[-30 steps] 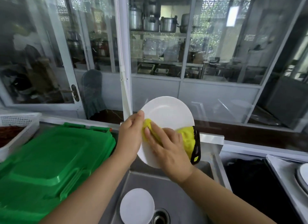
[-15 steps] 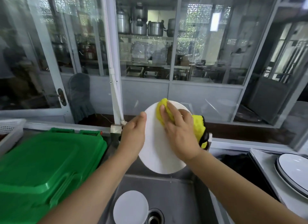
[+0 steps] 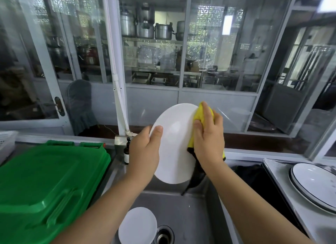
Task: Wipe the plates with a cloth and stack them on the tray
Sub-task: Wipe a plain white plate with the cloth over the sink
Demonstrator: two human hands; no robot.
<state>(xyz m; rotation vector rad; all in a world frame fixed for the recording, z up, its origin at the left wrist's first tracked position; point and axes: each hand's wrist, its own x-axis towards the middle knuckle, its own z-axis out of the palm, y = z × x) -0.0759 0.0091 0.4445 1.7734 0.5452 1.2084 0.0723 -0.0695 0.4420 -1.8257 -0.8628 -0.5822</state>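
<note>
Over sink: left hand grips plate; right hand presses cloth.

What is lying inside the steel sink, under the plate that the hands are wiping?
In the sink, one small white plate lies beside the drain. The forearms hide its lower corners.
</note>
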